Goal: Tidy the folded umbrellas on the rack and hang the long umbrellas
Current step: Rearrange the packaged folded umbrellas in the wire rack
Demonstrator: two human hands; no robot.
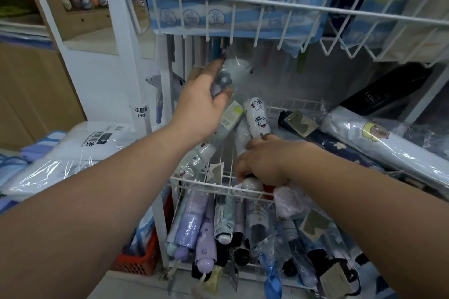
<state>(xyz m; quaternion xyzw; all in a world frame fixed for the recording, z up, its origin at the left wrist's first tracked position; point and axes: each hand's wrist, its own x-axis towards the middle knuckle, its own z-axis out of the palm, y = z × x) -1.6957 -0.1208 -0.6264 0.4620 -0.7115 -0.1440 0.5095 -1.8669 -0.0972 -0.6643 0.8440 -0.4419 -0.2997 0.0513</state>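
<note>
My left hand [201, 102] grips a folded grey umbrella with a flower print [227, 75], wrapped in clear plastic, and holds it above the middle wire basket [206, 181] of the white rack. My right hand [262, 160] is closed on the lower end of a white folded umbrella with cartoon cat prints [257, 114] that lies tilted in the same basket. Another white folded umbrella [194, 160] leans at the basket's left side. A navy flowered umbrella [337, 145] and a pale one with a yellow cartoon [379, 141] lie to the right.
The lower basket holds several folded umbrellas in purple, black and blue [201, 223]. The upper wire basket [243, 2] with blue-and-white packs overhangs the work area. Packaged raincoats [73, 153] lie at the left, a red crate [145, 257] below, and a black umbrella [384, 90] at the back right.
</note>
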